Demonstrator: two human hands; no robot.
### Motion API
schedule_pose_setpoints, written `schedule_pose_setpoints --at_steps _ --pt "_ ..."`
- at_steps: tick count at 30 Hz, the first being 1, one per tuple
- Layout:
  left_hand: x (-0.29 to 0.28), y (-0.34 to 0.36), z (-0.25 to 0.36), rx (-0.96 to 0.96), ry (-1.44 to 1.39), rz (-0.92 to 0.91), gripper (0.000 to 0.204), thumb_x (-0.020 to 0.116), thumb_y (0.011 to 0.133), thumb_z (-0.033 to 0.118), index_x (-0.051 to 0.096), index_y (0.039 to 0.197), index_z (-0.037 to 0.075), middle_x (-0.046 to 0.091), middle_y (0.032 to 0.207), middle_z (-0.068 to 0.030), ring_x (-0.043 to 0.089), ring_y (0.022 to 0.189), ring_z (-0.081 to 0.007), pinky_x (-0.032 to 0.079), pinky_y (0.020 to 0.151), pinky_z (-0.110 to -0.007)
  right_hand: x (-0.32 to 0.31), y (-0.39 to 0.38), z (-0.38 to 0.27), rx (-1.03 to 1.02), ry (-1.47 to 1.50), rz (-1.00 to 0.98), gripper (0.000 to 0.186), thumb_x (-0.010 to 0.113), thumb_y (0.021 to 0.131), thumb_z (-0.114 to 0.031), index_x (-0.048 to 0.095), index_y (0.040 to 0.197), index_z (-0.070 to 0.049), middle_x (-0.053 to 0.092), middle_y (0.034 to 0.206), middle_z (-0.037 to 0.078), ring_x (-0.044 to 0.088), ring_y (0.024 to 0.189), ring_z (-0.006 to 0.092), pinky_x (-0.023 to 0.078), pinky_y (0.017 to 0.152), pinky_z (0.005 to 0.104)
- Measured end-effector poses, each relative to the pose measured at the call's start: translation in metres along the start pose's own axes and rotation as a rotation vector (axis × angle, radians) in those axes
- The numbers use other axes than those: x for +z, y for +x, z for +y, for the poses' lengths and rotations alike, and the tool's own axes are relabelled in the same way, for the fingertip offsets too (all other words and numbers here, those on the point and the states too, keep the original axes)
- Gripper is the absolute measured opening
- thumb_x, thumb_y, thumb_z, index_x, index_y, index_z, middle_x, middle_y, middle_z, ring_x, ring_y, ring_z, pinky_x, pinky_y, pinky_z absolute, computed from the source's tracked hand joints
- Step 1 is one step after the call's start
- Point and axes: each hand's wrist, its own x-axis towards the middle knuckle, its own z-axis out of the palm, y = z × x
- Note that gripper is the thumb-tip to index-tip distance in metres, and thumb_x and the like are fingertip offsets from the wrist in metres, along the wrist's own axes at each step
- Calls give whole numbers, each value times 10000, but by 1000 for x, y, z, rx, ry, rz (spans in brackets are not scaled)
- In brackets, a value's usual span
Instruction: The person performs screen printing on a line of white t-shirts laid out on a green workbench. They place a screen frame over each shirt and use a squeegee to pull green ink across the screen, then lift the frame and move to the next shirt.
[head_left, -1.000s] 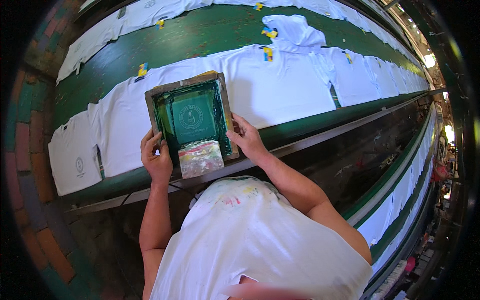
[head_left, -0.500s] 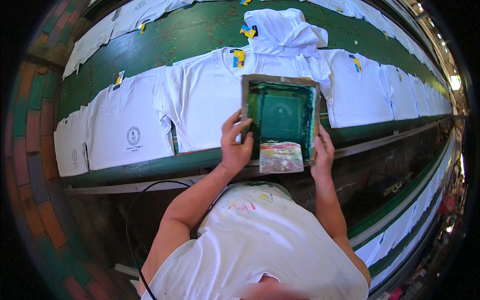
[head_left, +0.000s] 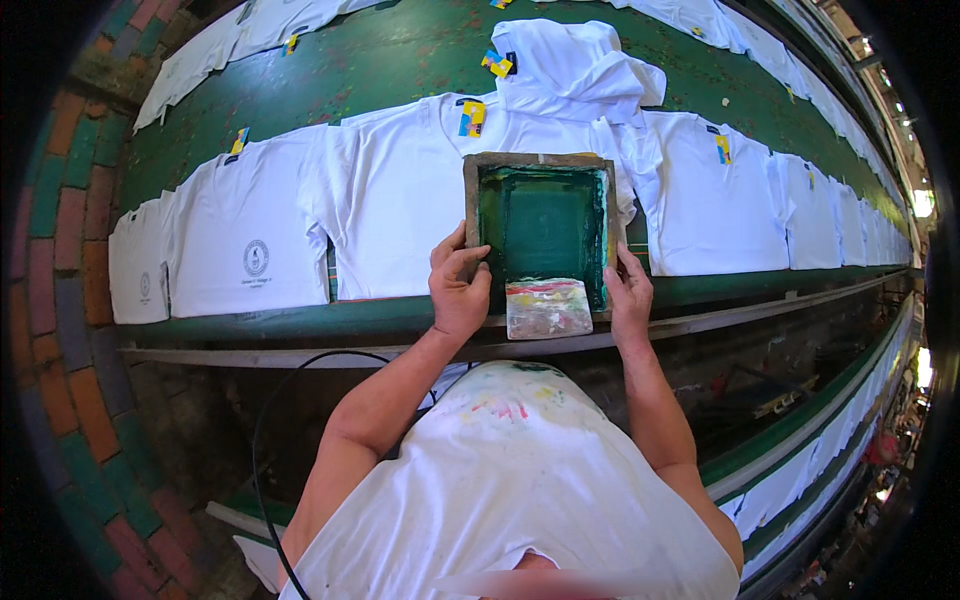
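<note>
Screen [head_left: 545, 220] between left grip [head_left: 460, 300], right grip [head_left: 630, 302]

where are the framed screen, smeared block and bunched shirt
framed screen [head_left: 545, 225], head view: middle of green mesh
smeared block [head_left: 549, 312], head view: middle of smeared face
bunched shirt [head_left: 570, 72], head view: middle of white cloth

A screen-printing workshop, by its wood-framed screen [head_left: 545, 222], rows of white shirts [head_left: 395, 200] and long green table [head_left: 390, 70].
</note>
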Motion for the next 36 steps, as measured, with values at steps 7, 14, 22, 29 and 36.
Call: schedule_pose_setpoints --at_steps 7,14,22,29,36 --pt "7 -3 -11 -29 -83 16 302 694 895 -126 810 1140 7 597 1602 -257 590 1459 -338 517 1166 -396 -3 8 7 -36 -168 18 590 733 1064 -126 568 1581 106 676 1479 169 654 1342 224 483 1189 376" --pt "6 -6 -9 -128 -112 26 275 716 906 -103 805 1141 7 604 1600 -257 620 1442 -340 513 1181 -408 -6 9 17 -76 -221 31 579 761 1045 -148 603 1545 98 696 1399 191 672 1305 257 517 1140 402" --pt "7 -8 -18 -91 -79 28 262 733 918 -83 799 1154 7 597 1628 -262 607 1473 -332 502 1199 -417 -6 8 18 -141 -345 50 541 765 1046 -160 631 1505 93 691 1406 247 672 1314 336 508 1153 434" --pt "7 -7 -17 -94 -120 18 263 720 933 -120 771 1162 0 580 1642 -250 610 1479 -305 525 1182 -389 -3 9 15 -147 -436 53 527 749 1060 -124 616 1525 83 684 1437 209 660 1327 288 503 1162 402" --pt "7 -7 -20 -103 -174 10 290 702 947 -150 750 1194 -5 567 1649 -239 607 1490 -288 536 1179 -375 -3 7 14 -167 -458 62 551 771 1029 -147 629 1512 79 674 1449 278 639 1360 408 489 1185 472"
